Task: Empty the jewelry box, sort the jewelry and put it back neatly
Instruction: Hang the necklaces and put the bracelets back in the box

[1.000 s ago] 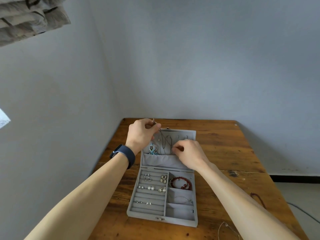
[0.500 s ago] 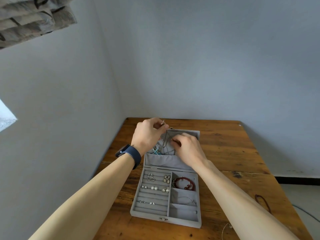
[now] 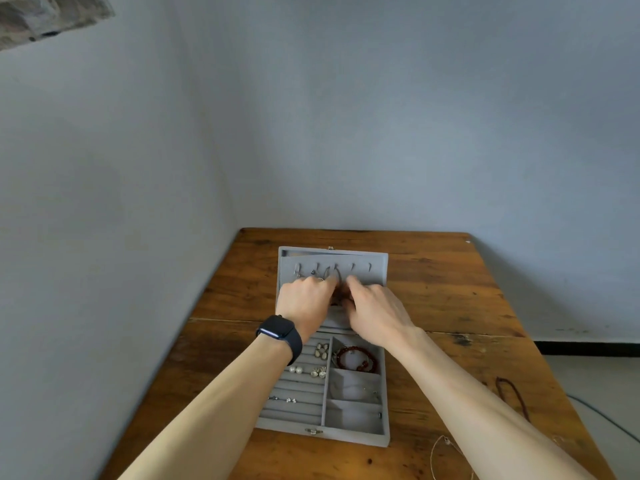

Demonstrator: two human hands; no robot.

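Bare forearms, dark wristwatch [image 3: 279, 332]

- The bare left forearm [image 3: 225, 403] and right forearm [image 3: 485, 410] reach forward from the lower edge and converge.
- The left hand [image 3: 304, 301] is back up with knuckles raised, its fingers curled in toward the middle.
- The right hand [image 3: 377, 315] is also back up, its fingers bent down and inward.
- The fingertips of both nearly meet; blur hides whether they pinch anything.

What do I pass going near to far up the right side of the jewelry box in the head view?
near compartment → thin silvery bracelet → red bead bracelet → right hand → lid hooks → table beyond the box.
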